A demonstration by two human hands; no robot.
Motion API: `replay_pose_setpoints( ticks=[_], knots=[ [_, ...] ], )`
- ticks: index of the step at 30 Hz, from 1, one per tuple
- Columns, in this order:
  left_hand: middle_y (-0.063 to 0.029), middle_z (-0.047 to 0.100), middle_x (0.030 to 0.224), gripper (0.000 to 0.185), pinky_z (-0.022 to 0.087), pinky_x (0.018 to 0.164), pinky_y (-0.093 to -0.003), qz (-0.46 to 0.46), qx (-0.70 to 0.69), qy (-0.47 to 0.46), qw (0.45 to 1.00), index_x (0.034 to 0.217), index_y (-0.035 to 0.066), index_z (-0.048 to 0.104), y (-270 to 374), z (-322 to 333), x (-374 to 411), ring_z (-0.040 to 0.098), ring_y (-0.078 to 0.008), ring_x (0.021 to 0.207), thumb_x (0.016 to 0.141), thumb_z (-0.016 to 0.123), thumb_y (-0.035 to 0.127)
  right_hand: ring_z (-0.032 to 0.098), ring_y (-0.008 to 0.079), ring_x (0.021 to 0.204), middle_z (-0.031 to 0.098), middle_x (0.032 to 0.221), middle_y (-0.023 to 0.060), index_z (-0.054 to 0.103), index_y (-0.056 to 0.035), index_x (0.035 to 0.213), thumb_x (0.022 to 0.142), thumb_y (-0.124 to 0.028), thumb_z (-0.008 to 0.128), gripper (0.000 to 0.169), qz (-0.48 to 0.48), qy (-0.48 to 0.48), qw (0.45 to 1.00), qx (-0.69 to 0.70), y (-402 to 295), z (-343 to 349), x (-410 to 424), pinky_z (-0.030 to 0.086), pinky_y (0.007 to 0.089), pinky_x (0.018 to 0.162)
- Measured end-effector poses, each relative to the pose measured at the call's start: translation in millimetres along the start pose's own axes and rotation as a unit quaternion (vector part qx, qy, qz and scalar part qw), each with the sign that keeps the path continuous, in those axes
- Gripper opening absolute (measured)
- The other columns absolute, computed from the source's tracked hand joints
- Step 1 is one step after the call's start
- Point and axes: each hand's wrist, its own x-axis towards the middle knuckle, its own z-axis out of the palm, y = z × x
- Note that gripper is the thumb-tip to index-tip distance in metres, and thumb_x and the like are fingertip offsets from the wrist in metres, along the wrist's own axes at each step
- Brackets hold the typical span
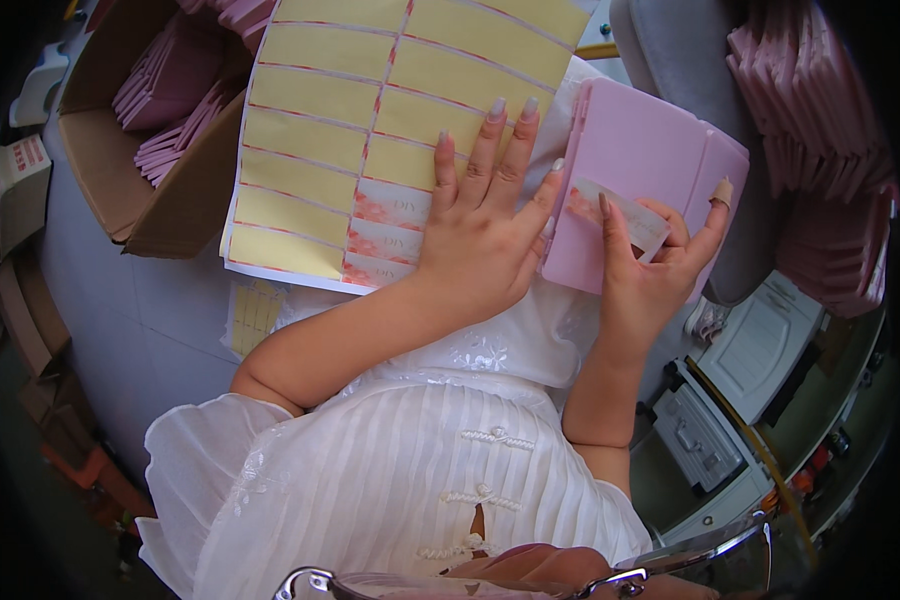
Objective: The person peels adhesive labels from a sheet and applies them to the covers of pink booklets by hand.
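Observation:
A backing sheet of labels (307,127) lies over my lap, mostly bare yellow, with several printed labels (382,244) left near its lower edge. My left hand (484,217) rests on this sheet with fingers spread, its thumb and index finger by the left edge of a pink plastic case (637,127). That flat case lies shut on my lap. Between thumb and fingers, my right hand (652,255) holds a loose label (589,201) with a pinkish-red floral print, just over the case. A tan wrap covers one right fingertip. The label's far side is hidden.
At upper left, an open cardboard box (187,202) contains several pink cases (169,75). More pink cases (802,97) are stacked on a grey cushioned seat (664,52) at right. A small label sheet (255,315) sits below the large one. A silver case (697,435) stands lower right.

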Motion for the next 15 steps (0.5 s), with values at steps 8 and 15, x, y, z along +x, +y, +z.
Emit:
replay_pose_setpoints(
  ticks=[8, 15],
  knots=[
    [-0.0219, 0.016, 0.152, 0.046, -0.005, 0.107, -0.0624, 0.011, 0.01, 0.013, 1.0, 0.123, 0.011, 0.059, -0.4, 2.0, -0.1, 0.007, -0.0408, 0.142, 0.078, 0.06, 0.021, 0.062, 0.0134, 0.079, 0.062, 0.086, 0.0082, 0.018, -0.0012, 0.143, 0.076, 0.001, 0.072, 0.086, -0.004, -0.004, 1.0, -0.018, -5.3, 3.3, 2.2, 0.049, 0.0253, 0.074],
    [-0.021, 0.018, 0.152, 0.044, -0.004, 0.108, -0.062, 0.017, 0.019, 0.027, 0.999, 0.12, 0.01, 0.061, -0.7, 3.7, -0.6, 0.01, -0.0398, 0.142, 0.078, 0.06, 0.023, 0.062, 0.0136, 0.08, 0.062, 0.085, 0.0084, 0.018, -0.0012, 0.143, 0.077, 0.0, 0.072, 0.086, 0.0, -0.006, 1.0, -0.029, -7.5, 4.9, 2.4, 0.048, 0.0252, 0.076]
  ],
)
